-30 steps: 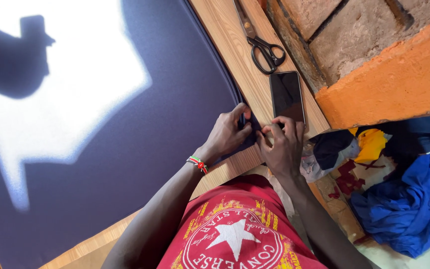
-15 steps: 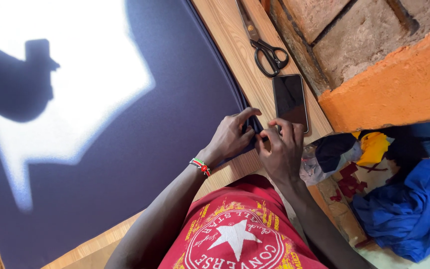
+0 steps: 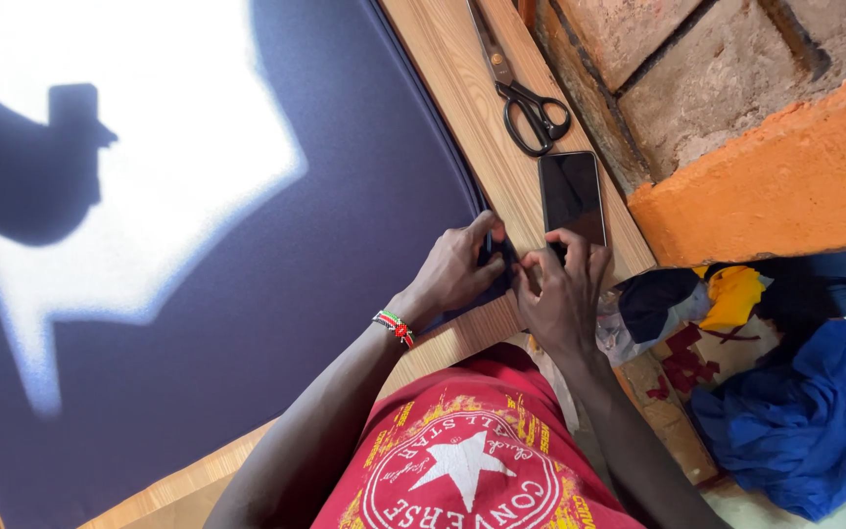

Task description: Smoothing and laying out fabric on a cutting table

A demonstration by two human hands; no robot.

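Note:
A large dark navy cloth lies spread over a wooden table, with a bright patch of sunlight across it. My left hand and my right hand meet at the cloth's near corner by the table's right edge. Both pinch a small dark fold of the cloth between thumbs and fingers. A beaded bracelet sits on my left wrist.
Black-handled scissors and a dark phone lie on the wooden strip just beyond my hands. A rough stone and orange wall stands at the right. A heap of coloured fabrics lies below it.
The view has shifted slightly, so the scissors and phone sit a little lower in frame. My hands stay together on the cloth's corner, fingers working the fold.

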